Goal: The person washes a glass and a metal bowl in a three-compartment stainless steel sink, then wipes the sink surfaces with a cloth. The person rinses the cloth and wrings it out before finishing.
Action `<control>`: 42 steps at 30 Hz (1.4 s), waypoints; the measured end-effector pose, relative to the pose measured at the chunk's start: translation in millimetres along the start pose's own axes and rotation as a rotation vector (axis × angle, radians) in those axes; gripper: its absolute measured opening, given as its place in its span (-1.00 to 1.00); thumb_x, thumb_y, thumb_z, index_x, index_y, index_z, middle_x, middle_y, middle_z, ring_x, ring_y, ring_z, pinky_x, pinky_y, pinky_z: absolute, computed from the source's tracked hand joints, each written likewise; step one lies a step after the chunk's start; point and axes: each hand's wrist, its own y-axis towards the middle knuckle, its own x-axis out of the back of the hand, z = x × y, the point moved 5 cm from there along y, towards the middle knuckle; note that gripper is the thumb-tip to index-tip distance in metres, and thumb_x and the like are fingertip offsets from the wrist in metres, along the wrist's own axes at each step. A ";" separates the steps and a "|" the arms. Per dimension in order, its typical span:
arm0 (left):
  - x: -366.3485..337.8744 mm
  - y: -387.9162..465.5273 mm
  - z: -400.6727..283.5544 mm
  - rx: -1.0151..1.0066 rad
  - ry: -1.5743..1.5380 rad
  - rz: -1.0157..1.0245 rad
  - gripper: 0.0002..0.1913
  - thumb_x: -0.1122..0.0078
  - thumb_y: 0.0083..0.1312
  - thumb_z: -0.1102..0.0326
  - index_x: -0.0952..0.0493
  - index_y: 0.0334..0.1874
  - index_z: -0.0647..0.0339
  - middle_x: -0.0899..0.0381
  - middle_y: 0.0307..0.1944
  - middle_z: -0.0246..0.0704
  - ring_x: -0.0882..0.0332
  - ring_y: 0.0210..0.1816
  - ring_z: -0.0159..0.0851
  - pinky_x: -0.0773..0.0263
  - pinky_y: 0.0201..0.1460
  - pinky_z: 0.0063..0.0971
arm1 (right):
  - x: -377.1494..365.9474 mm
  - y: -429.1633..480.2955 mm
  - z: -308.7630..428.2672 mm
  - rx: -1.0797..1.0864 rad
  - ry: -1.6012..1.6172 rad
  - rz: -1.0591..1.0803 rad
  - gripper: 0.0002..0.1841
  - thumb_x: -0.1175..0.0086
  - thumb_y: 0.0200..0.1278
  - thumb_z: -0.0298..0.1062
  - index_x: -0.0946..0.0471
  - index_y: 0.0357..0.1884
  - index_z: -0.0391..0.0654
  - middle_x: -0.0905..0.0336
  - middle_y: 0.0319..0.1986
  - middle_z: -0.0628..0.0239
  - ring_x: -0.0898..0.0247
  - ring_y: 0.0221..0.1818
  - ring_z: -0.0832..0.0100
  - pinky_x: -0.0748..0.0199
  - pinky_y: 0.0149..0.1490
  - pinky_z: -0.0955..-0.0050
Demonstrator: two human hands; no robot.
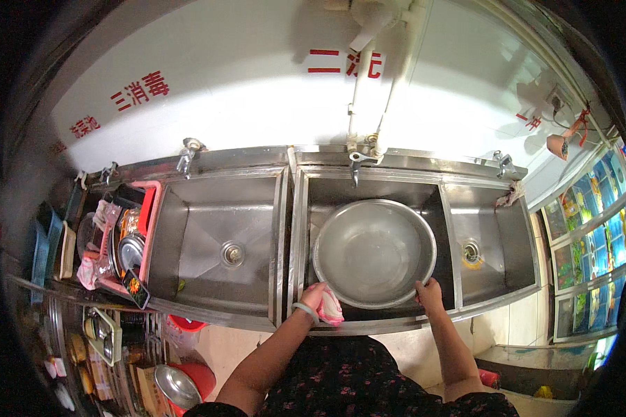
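Observation:
A large round metal basin [374, 254] with cloudy liquid in it sits in the middle sink [323, 190]. My left hand [313, 301] is closed on a pink and white cloth [330, 307] at the basin's near left rim; whether its fingers also grip the rim is hard to see. On the near right side, my right hand [429, 296] grips the rim, with the fingers curled over it. A metal faucet [356, 168] stands above the far rim, and no stream shows below it.
To the left lies a steel sink [229, 219] with a drain. A pink crate [155, 224] of dishes and cloths stands further left. The right sink [474, 224] holds scraps near its drain. A cloth [510, 194] hangs at its far corner. Metal bowls [176, 387] stand below left.

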 end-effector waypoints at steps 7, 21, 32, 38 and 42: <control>-1.9 -7.3 -3.2 -0.071 -0.013 -0.044 -0.83 -0.07 0.36 0.24 -0.52 -0.31 0.18 -0.57 -0.41 -0.36 -0.55 -0.40 -0.27 -0.51 -0.24 -0.31 | -12.7 -20.3 8.9 -0.024 0.000 -0.012 -0.71 -0.25 0.18 -0.27 -0.50 -0.26 -0.30 -0.51 -0.60 0.38 -0.41 -0.63 0.53 -0.33 -0.55 0.46; 6.4 -0.7 7.2 -0.084 0.159 -0.027 -0.80 -0.07 0.36 0.18 -0.46 -0.19 0.17 -0.54 -0.31 -0.34 -0.57 -0.28 -0.21 -0.53 -0.15 -0.23 | -34.7 -20.9 8.6 -0.089 0.310 -0.294 -0.84 -0.18 0.10 -0.41 -0.55 -0.34 -0.31 -0.57 -0.46 0.33 -0.42 -0.46 0.47 -0.36 -0.29 0.44; 8.4 5.4 9.3 -0.137 0.151 0.104 -0.72 -0.03 0.42 0.07 -0.44 -0.12 0.17 -0.58 -0.22 -0.28 -0.60 -0.20 -0.18 -0.54 -0.09 -0.20 | -43.9 -11.5 21.4 0.056 0.405 -0.379 -0.87 -0.19 0.14 -0.34 -0.56 -0.30 -0.15 -0.42 -0.65 0.46 -0.14 -0.74 0.59 -0.04 -0.62 0.49; 2.4 -5.6 8.2 -0.102 0.125 0.134 -0.70 -0.07 0.38 0.05 -0.51 -0.24 0.18 -0.60 -0.32 -0.37 -0.57 -0.30 -0.31 -0.45 -0.18 -0.33 | -48.4 -27.7 61.3 0.012 0.269 -0.301 -0.89 -0.22 0.11 -0.31 -0.55 -0.41 -0.09 -0.38 -0.68 0.53 -0.09 -0.74 0.65 0.01 -0.63 0.55; -5.5 -14.3 0.8 -0.120 0.138 0.175 -0.71 -0.08 0.38 0.07 -0.53 -0.26 0.18 -0.59 -0.40 -0.40 -0.56 -0.35 -0.33 -0.45 -0.21 -0.36 | -55.1 -29.1 77.7 0.066 0.335 -0.312 -0.90 -0.21 0.09 -0.34 -0.53 -0.48 -0.09 -0.34 -0.70 0.54 -0.06 -0.74 0.64 0.03 -0.63 0.53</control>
